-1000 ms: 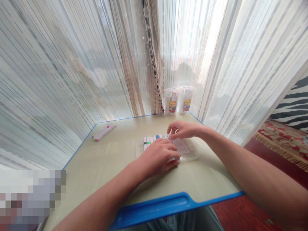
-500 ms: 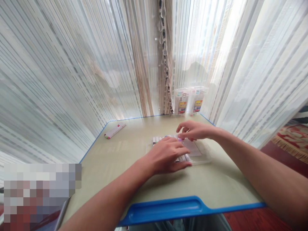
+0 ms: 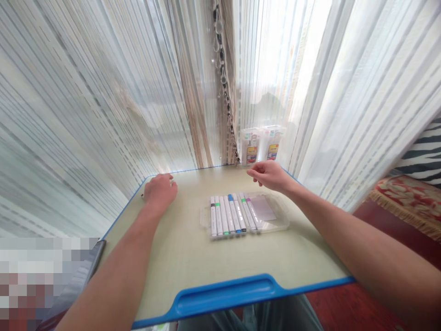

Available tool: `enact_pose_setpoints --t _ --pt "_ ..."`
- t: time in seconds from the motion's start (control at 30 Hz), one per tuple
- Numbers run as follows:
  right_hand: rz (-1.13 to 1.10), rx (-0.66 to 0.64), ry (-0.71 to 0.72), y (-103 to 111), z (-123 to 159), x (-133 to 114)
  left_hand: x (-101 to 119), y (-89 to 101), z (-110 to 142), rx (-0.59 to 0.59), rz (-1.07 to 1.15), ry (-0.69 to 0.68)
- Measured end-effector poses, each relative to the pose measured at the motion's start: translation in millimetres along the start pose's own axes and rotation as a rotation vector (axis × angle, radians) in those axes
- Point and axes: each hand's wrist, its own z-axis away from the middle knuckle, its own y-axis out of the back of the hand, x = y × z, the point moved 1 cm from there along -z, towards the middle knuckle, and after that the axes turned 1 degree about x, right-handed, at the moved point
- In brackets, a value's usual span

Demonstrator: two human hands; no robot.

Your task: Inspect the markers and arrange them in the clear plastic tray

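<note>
At the lower left a pixelated patch borders the pale worktop [image 3: 186,262], which has a blue edge. Near its far left corner is the left hand [image 3: 159,192], back upward and fingers bent, with a gap between index finger and thumb; its underside is hidden, so I cannot tell whether it grips anything, but a small dark-tipped end [image 3: 142,196] pokes out at its left edge. Behind it hangs a striped string curtain [image 3: 103,101], then a beaded strand [image 3: 227,101]. Around the middle of the worktop lies an open clear plastic case [image 3: 204,216], holding a row of white markers [image 3: 227,215] side by side, with black, green, blue and purple bands; a pale card [image 3: 263,208] lies just right of them in the case. Two clear boxes [image 3: 251,142] with yellow labels stand upright at the back. The right hand [image 3: 271,175] is beyond the case, fingers curled inward; nothing shows in it, and I cannot tell how fully it is closed. Farther right is a red patterned fabric [image 3: 409,191] with fringe, below a zebra-striped cloth [image 3: 423,149].
</note>
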Motion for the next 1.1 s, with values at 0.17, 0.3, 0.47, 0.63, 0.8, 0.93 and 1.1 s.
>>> enact_pose_setpoints --t 0.17,0.3,0.47,0.63,0.8,0.93,1.1 --pt "0.061 0.12 0.097 1 -1 6 -10 -3.0 -2 -0.102 -0.07 0.043" --pt "0.129 0.15 0.199 -2 -1 8 -14 -10.3 -8 -0.143 -0.089 0.093" --pt "0.148 0.143 0.262 -5 -2 9 -20 -17.5 -11 -0.193 -0.082 0.125" --pt "0.146 0.136 0.272 -4 -1 8 -16 -16.5 -9 -0.185 -0.049 0.118" --pt "0.166 0.109 0.281 -5 0 8 -7 -20.7 -8 -0.159 0.148 0.07" --pt "0.175 0.098 0.287 -8 1 8 9 -25.8 -7 -0.117 0.387 -0.021" --pt "0.177 0.113 0.364 -11 5 1 44 -17.1 2 -0.098 1.156 0.078"
